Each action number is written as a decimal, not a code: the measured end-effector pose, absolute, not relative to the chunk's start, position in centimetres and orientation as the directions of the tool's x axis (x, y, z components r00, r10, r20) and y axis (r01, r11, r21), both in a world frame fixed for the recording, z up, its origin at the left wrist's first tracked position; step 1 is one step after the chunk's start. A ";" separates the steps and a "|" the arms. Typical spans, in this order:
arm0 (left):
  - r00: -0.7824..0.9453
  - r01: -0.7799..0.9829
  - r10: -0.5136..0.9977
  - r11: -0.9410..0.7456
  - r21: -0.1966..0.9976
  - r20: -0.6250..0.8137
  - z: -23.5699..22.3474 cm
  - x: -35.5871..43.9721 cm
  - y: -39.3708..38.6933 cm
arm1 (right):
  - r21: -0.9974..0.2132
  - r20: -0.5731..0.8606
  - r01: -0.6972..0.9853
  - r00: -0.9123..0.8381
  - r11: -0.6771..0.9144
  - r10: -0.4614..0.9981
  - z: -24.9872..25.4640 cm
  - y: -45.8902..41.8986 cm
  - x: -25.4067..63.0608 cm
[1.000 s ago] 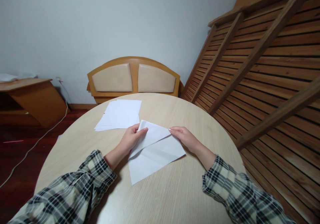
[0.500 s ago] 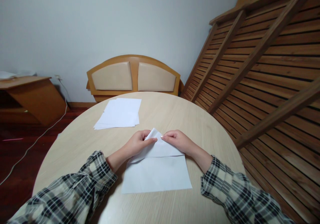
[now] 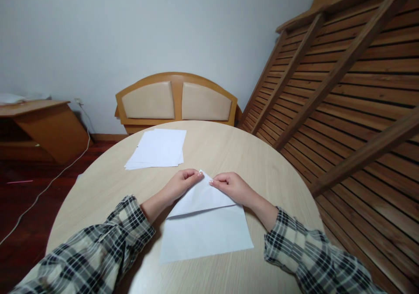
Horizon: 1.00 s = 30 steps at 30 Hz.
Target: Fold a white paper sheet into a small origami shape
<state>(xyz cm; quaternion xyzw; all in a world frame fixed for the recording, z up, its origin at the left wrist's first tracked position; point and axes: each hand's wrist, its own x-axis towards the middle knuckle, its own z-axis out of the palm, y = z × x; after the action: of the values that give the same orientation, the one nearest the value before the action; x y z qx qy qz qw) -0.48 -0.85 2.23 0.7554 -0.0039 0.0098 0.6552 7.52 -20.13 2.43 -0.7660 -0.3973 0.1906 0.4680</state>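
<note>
A white sheet of paper [image 3: 209, 235] is on the table in front of me, its far part folded into a triangular peak that points away from me. My left hand [image 3: 180, 185] pinches the left slanted edge close to the tip, thumb on top. On the right slanted edge, my right hand [image 3: 234, 186] grips the paper between thumb and curled fingers, a little below the tip. The near part of the sheet is a single flat rectangle. My fingers partly hide the folded edges.
A loose stack of white paper sheets [image 3: 159, 147] lies at the far left of the round wooden table [image 3: 262, 154]. Behind the table stands a padded headboard [image 3: 178, 97]. A slatted wooden frame [image 3: 343, 80] leans at the right. A desk [image 3: 49, 128] and a white cable [image 3: 49, 182] are at left.
My left thumb has slid from the paper's middle up to the left edge near the tip. The sheet has turned slightly, its near left corner coming closer to me. My right hand has barely moved.
</note>
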 end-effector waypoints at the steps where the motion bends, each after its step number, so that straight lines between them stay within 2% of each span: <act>1: 0.998 -0.039 0.040 -0.147 0.988 0.046 2.2 -0.4 -0.8 | -0.868 0.082 0.434 0.606 -0.242 0.791 2.5 -20.1 7.4; 11: 0.971 -0.146 0.157 -0.216 0.965 0.182 2.2 0.1 -0.5 | -0.826 0.132 0.506 0.601 -0.247 0.788 3.1 -19.9 6.7; 20: 0.960 -0.153 0.205 -0.187 0.970 0.191 3.2 -0.5 -1.0 | -0.814 0.140 0.523 0.599 -0.253 0.788 3.4 -20.1 6.5; 30: 0.972 -0.080 0.211 -0.135 0.988 0.108 3.3 -0.3 -1.2 | -0.823 0.133 0.506 0.612 -0.257 0.780 3.7 -20.0 6.4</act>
<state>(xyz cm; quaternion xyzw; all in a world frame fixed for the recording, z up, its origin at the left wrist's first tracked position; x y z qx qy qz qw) -0.31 -1.20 3.32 0.7451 0.0437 0.1109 0.6562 6.36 -20.03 3.72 -0.7778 -0.4132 0.1525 0.4483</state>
